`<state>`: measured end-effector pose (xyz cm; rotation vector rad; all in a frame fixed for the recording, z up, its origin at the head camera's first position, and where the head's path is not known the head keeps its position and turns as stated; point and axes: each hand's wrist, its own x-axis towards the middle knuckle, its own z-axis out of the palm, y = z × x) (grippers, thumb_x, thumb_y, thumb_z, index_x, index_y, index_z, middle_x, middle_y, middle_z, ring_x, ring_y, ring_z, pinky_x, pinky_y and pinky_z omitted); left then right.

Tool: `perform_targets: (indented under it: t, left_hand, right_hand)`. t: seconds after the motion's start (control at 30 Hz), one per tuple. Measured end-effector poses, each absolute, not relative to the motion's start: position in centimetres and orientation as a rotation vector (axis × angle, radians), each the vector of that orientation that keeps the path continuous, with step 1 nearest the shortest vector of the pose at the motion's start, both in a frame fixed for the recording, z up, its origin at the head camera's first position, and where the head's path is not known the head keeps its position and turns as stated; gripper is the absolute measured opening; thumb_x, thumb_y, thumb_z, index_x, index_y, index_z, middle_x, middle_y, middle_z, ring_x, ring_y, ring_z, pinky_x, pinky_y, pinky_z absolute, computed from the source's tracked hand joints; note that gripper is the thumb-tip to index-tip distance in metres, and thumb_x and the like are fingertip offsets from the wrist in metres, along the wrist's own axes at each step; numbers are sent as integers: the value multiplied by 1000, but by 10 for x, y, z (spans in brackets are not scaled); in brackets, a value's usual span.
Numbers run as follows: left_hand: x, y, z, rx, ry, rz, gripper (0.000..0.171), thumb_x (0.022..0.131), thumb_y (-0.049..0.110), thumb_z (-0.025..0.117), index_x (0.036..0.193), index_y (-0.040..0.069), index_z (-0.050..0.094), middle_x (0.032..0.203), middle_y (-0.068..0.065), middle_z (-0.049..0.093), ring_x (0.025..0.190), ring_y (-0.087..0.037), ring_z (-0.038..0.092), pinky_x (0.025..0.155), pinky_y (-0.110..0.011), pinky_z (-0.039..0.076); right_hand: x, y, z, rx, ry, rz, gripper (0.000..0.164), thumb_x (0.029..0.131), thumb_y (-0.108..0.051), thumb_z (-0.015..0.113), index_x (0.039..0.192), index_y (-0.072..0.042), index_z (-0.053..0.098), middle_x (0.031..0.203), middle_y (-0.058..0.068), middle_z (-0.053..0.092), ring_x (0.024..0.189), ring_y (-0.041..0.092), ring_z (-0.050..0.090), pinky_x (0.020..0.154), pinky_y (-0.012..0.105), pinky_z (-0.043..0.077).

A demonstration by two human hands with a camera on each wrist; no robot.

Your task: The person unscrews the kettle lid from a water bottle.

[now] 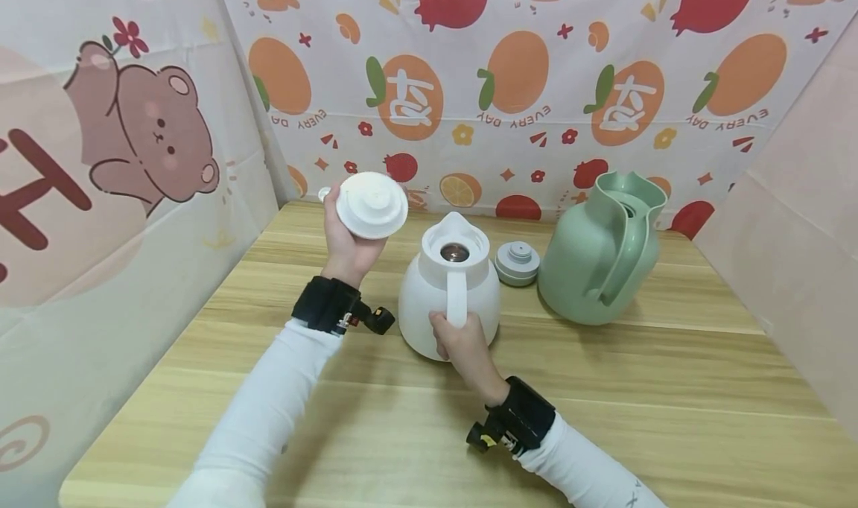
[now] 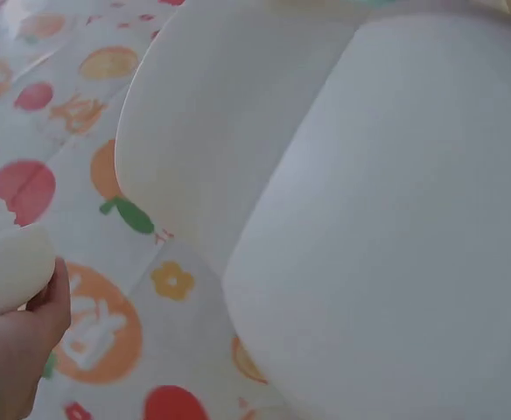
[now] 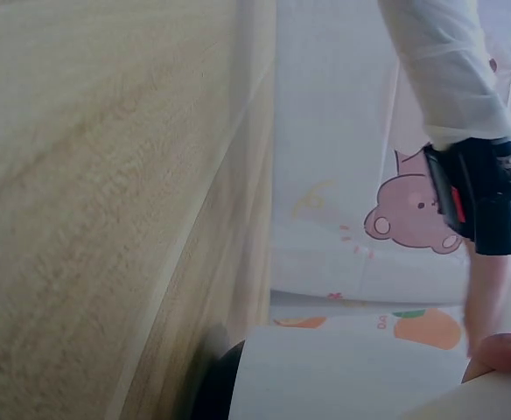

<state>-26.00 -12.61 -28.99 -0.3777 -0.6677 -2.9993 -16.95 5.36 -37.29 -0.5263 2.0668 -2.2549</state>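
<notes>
My left hand (image 1: 350, 253) holds a round white lid (image 1: 372, 204) up to the left of a white jug (image 1: 418, 299), its stepped face turned toward the head camera. With my right hand (image 1: 467, 348) I grip the lower part of the jug's handle (image 1: 457, 292). The jug stands upright on the table, its spout pointing away, its mouth uncovered and a dark, shiny inside showing. In the left wrist view the jug's white body fills most of the picture, and the lid (image 2: 10, 267) shows at the left edge. The right wrist view catches only a thumb (image 3: 505, 352) on the handle.
Right of the white jug lies a grey stopper (image 1: 518, 262) on the wooden table (image 1: 670, 396). A green jug (image 1: 590, 270) stands close beyond it, its handle toward me. Printed cloth walls (image 1: 462, 135) rise behind the table and at both sides.
</notes>
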Motion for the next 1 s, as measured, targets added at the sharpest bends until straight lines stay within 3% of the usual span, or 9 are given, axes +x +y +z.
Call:
perform_targets:
  t: [0.2, 0.43, 0.63, 1.0]
  left_hand:
    - [-270, -144, -319, -27, -228, -3054, 46, 96, 41, 38, 136, 19, 38, 138, -1, 38, 124, -19, 38, 101, -41, 27]
    - [-278, -164, -360, 225, -188, -3030, 48, 98, 40, 33, 143, 24, 27, 145, 3, 26, 130, -15, 27, 105, -39, 19]
    - [-281, -175, -386, 451, -164, -3006, 46, 99, 36, 32, 143, 26, 27, 145, 7, 25, 130, -11, 25, 105, -34, 19]
    - [-285, -187, -409, 540, -459, -2981, 48, 100, 34, 28, 146, 23, 21, 146, 8, 22, 130, -6, 23, 104, -26, 18]
  right_hand:
    - [-171, 54, -373, -529, 2063, -2237, 43, 92, -8, 50, 51, -3, 41, 43, 0, 36, 47, 36, 31, 43, 23, 27]
    - [-171, 55, -374, -537, 2030, -2258, 44, 92, -8, 52, 50, -4, 39, 43, 1, 34, 42, 21, 31, 43, 23, 27]
    - [-170, 55, -376, -571, 2085, -2255, 42, 91, -10, 53, 51, -2, 42, 43, 2, 36, 43, 30, 32, 43, 23, 28]
    - [-171, 55, -375, -550, 2078, -2266, 43, 90, -9, 54, 52, 6, 41, 43, 3, 36, 42, 19, 35, 43, 23, 28]
